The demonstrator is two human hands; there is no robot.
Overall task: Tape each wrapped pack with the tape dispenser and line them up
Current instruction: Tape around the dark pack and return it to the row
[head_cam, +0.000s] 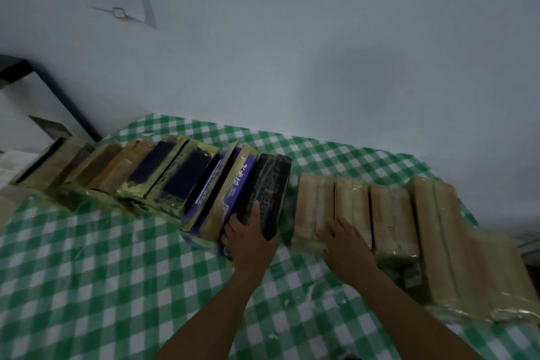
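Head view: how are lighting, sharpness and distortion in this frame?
Head view: dim, bluish light; wide-angle bend tilts the checked tablecloth; tan packs at far right smeared by blur, glare glinting on their wrap; black pack in the left hand somewhat clearer.

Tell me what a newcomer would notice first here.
A long row of wrapped packs runs slantwise across the green checked tablecloth, from far left to near right. At its middle the left hand grips the black pack, while the right hand lies flat on the tan packs beside it.
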